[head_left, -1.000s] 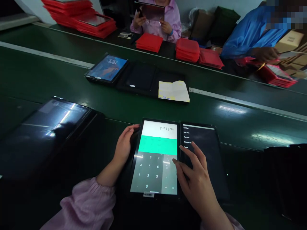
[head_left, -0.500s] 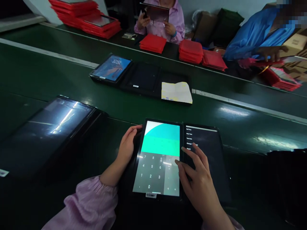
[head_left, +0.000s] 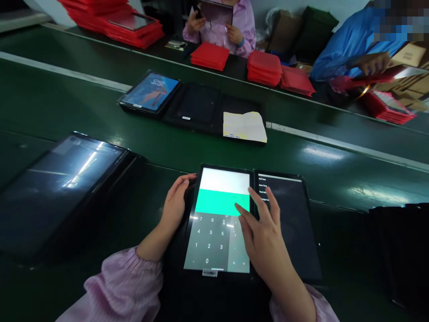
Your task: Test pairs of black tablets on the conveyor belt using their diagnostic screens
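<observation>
Moved up over green band (head_left: 214, 201) of tablet (head_left: 209, 232) with right fingers (head_left: 247, 214) spread, now white above, left fingers (head_left: 179, 184) at edge, grip unclear

I see tall red stack (head_left: 95, 22) at far left, smaller red stacks (head_left: 263, 68) rightward, white sheet (head_left: 244, 126) mid-table, person in pink (head_left: 246, 29) holding tablet (head_left: 217, 12), person in blue (head_left: 345, 47), cardboard boxes (head_left: 407, 54).
</observation>
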Action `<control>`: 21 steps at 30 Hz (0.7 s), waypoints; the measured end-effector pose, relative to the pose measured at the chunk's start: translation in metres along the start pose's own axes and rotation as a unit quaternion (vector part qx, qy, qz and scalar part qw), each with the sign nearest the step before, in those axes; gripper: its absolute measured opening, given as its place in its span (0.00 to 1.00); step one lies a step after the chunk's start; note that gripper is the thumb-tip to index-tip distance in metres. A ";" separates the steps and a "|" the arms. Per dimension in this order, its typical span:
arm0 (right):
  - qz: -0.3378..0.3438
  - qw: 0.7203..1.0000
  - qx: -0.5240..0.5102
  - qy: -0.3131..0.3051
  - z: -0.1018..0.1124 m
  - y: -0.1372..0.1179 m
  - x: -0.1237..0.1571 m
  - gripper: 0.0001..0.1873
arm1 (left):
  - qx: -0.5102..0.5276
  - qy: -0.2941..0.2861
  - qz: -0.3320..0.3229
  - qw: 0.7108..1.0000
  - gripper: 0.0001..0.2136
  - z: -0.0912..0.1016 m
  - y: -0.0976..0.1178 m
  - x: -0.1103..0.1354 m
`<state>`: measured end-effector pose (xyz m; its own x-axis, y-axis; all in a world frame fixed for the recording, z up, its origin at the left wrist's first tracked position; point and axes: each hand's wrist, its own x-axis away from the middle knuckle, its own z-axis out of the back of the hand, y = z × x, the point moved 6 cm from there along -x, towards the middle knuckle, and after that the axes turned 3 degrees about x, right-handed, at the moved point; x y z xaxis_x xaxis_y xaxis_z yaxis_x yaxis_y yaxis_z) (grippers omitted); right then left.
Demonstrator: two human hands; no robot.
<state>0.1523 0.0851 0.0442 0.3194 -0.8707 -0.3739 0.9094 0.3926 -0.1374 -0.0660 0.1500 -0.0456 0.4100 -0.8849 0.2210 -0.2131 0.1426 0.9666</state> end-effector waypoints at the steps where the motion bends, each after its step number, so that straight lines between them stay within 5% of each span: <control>1: -0.009 1.000 0.002 0.005 0.001 0.002 0.001 0.20 | -0.001 -0.001 0.003 1.000 0.13 0.000 0.000 0.000; 9: -0.015 1.000 0.016 -0.005 -0.001 0.000 0.000 0.21 | -0.014 -0.044 0.036 0.998 0.17 0.002 0.004 0.006; 13: -0.024 0.999 0.018 0.010 0.006 0.002 -0.001 0.21 | -0.037 -0.159 0.070 0.984 0.29 0.006 0.002 0.015; 21: 0.064 0.994 -0.050 -0.073 0.004 -0.045 -0.002 0.20 | -0.089 -0.258 0.054 0.961 0.46 0.010 -0.008 0.024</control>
<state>0.1120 0.0680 0.0545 0.4723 -0.8430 -0.2576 0.8302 0.5236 -0.1912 -0.0633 0.1234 -0.0492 -0.1101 -0.9560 0.2720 -0.0565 0.2792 0.9586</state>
